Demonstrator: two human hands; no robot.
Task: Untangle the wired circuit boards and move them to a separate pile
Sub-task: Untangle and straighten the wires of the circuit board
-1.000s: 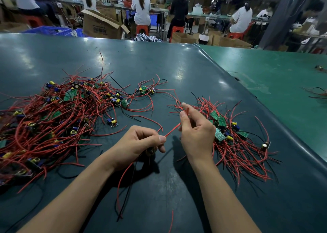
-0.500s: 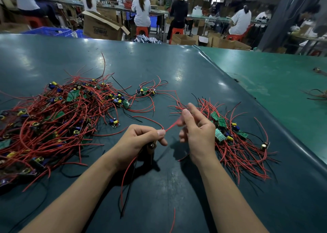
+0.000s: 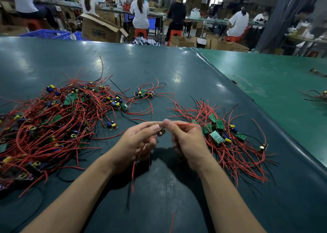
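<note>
A big tangled heap of green circuit boards with red and black wires (image 3: 53, 126) covers the table's left side. A smaller sorted pile (image 3: 223, 135) lies on the right. My left hand (image 3: 136, 144) holds one small wired board (image 3: 161, 132) above the table between the piles, its red and black wires hanging down under my palm. My right hand (image 3: 185, 140) pinches a red wire (image 3: 184, 124) of that board, fingertips almost touching my left thumb. Both hands are a little blurred.
One loose board with wires (image 3: 144, 93) lies behind my hands, another (image 3: 112, 125) at the heap's edge. The dark green table (image 3: 159, 69) meets a lighter green table (image 3: 274, 91) on the right, where a few wired parts (image 3: 318, 96) lie. People sit at benches behind.
My hands have drawn together; the stretch of red wire between them has shortened. The board has risen from under my left palm to between my fingertips.
</note>
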